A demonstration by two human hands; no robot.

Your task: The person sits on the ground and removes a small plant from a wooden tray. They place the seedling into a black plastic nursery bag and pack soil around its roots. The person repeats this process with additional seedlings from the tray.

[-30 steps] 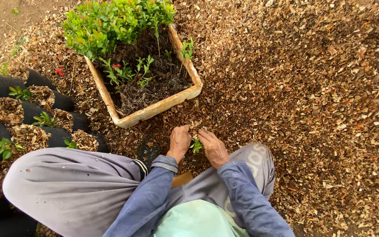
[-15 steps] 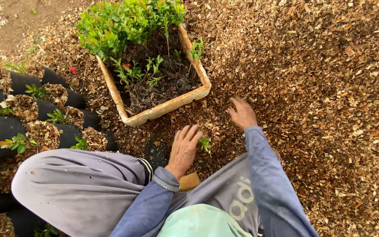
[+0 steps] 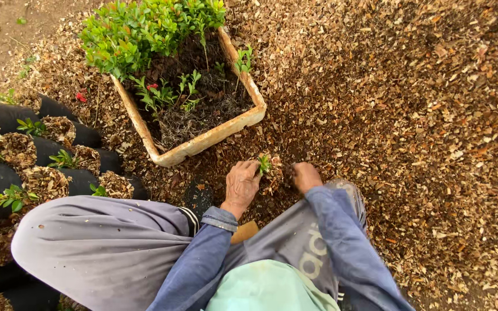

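Note:
A small green seedling (image 3: 264,164) stands upright between my two hands, low on the wood-chip ground (image 3: 410,115). My left hand (image 3: 241,182) rests beside it on the left, fingers touching its stem and the chips around it. My right hand (image 3: 305,175) presses a curled handful of brown wood chips against the seedling from the right. What the seedling sits in is hidden by my hands and the chips. Both blue sleeves reach down from the bottom of the view.
A pale rectangular tray (image 3: 208,138) of dark soil with many green seedlings lies just beyond my hands. Rows of black grow bags (image 3: 59,187), each topped with chips and a small seedling, stand at the left. My grey-trousered knees fill the lower frame.
My right hand reached out to the chips at the right half a second ago, then came back against the seedling with chips. My left hand stayed beside the seedling.

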